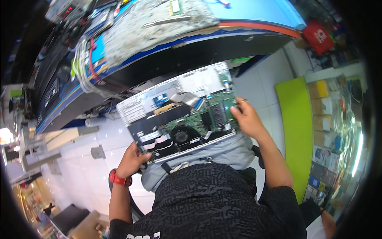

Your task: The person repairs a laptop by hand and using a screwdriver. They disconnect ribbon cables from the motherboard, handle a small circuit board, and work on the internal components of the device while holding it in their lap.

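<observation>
An opened laptop base (191, 85) lies tilted over my lap, its insides facing up. Its green circuit board (217, 101), round black fan (184, 135), black battery (148, 124) and pale ribbon cables (187, 99) are exposed. My left hand (133, 160) grips the near left corner, thumb on top and fingers hidden beneath. My right hand (248, 118) holds the right edge, its thumb resting by the board and the other fingers partly out of sight at the side.
Beyond the laptop stands a workbench with a stained grey mat (131, 38), carrying metal tweezers (167, 21) and a small green memory module (175, 8). Cables (81, 67) hang off its left side. A lime-green panel (295, 135) and shelved boxes (320, 103) stand at right.
</observation>
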Demonstrator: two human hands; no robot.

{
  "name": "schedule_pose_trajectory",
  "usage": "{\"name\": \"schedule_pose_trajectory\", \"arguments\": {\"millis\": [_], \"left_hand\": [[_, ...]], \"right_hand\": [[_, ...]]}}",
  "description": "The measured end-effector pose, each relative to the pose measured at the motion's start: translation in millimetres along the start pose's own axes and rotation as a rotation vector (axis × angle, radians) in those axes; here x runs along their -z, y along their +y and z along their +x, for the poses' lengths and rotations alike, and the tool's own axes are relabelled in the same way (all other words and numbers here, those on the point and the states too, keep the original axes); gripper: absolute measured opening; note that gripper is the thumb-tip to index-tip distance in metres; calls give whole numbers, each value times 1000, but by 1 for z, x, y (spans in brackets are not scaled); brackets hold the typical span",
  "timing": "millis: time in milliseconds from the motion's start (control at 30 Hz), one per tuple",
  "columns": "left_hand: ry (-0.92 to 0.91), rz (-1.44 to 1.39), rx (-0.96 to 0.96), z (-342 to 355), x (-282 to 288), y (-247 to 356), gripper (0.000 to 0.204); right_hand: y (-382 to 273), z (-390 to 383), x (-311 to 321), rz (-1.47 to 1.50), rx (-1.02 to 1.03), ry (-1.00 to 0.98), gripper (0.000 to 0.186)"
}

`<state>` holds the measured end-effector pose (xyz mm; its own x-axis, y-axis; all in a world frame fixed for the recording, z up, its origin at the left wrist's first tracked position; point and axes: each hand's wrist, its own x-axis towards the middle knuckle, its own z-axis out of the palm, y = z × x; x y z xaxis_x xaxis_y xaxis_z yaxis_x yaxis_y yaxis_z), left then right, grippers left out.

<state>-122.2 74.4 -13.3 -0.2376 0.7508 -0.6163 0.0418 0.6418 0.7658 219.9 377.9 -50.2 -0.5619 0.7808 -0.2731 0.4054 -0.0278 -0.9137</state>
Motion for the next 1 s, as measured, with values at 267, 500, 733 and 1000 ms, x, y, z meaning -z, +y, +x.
{"name": "schedule_pose_trajectory", "arguments": {"millis": [267, 500, 733, 1000], "left_hand": [[-10, -114, 24, -5, -8, 3, 57], [-36, -190, -34, -1, -9, 0, 59], [-25, -223, -14, -2, -9, 0, 61], [-22, -245, -79, 0, -9, -9, 62]], "right_hand": [[-13, 0, -1, 54, -63, -40, 39], [-11, 0, 1, 90, -76, -58, 33], [-3, 2, 2, 73, -70, -61, 34], [-6, 3, 1, 24, -71, -42, 35]]}}
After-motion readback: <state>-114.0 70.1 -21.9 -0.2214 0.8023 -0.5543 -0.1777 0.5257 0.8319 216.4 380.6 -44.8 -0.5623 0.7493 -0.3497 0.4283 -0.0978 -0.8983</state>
